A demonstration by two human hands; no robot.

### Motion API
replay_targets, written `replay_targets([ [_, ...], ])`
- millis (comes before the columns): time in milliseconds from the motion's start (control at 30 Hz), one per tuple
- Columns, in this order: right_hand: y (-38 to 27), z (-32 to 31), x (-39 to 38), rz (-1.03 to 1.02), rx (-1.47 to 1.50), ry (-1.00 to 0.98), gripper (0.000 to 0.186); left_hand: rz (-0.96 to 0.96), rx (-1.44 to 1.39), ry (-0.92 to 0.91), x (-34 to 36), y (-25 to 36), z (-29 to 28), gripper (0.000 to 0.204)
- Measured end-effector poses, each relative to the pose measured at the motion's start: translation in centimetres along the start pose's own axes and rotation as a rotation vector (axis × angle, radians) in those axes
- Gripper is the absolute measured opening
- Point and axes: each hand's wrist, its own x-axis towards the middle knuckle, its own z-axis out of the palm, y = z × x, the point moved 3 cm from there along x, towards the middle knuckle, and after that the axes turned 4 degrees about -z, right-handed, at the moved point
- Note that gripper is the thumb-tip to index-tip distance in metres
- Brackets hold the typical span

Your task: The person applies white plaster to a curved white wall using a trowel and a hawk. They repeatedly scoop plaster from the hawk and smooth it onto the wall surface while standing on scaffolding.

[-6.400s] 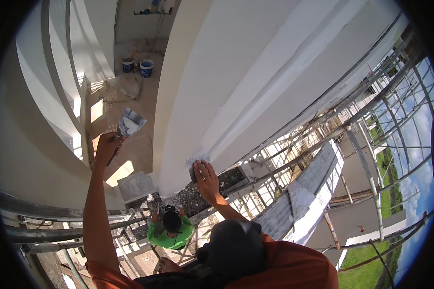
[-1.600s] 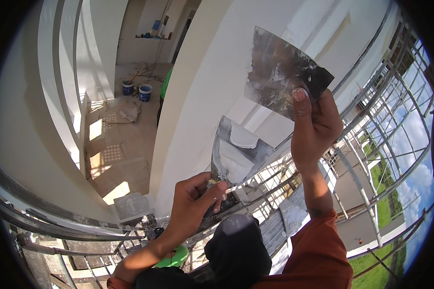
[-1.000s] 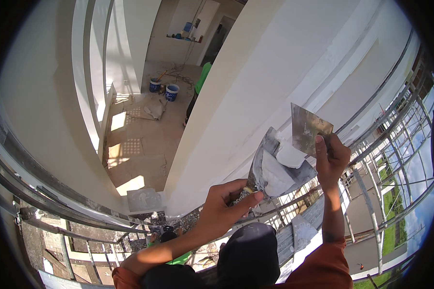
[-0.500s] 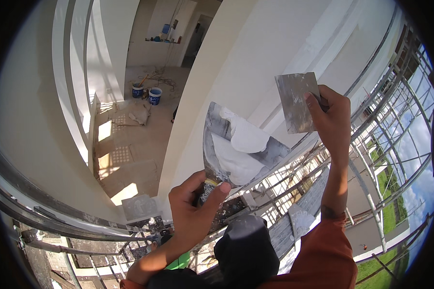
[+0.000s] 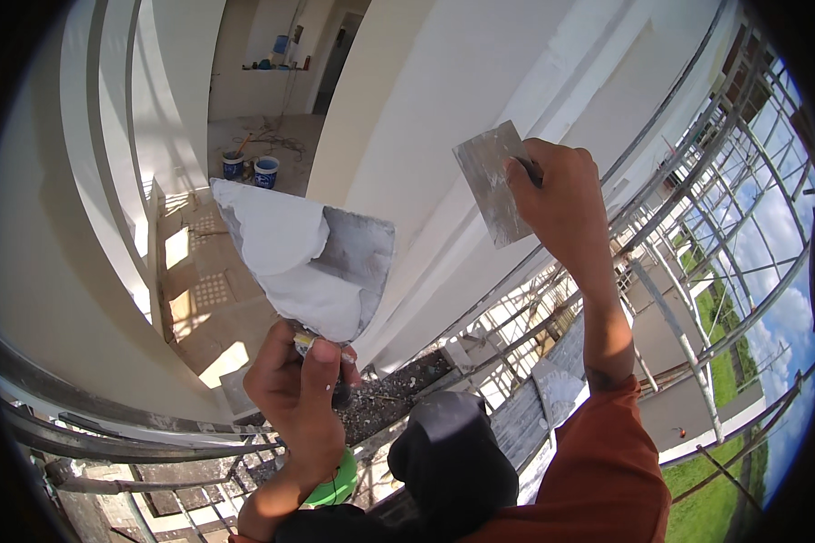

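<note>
My left hand (image 5: 297,394) grips the handle of a wide grey metal scoop-like plastering pan (image 5: 364,242), tilted up in front of the wall. White putty (image 5: 276,237) lies across it in two thick mounds, covering its left side and lower part. My right hand (image 5: 561,190) is closed round the handle of a flat metal putty knife (image 5: 496,188), with the thumb pressed on its blade. The blade is smeared with a little white and stands apart from both the pan and the pale wall (image 5: 426,109).
Metal scaffolding (image 5: 688,299) runs along the right, with grey planks (image 5: 507,434) below. Through an opening at left, two buckets (image 5: 265,170) stand on a dusty floor beside tangled cable. A green container (image 5: 337,480) is under my left forearm.
My left hand has moved left and turned the pan, swinging its putty-laden blade to the left. My right hand has shifted slightly left with the putty knife, which has tilted.
</note>
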Motion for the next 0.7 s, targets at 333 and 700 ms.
replay_targets([
  [333,-0.2,10.9,-3.9,0.006,0.000,-0.069,0.027,0.040,0.081,-0.024,-0.1,0.6,0.0,0.040],
  [700,-4.8,8.5,-8.2,0.060,0.163,-0.083,0.024,-0.013,0.061,-0.017,0.5,0.8,-0.4,0.032],
])
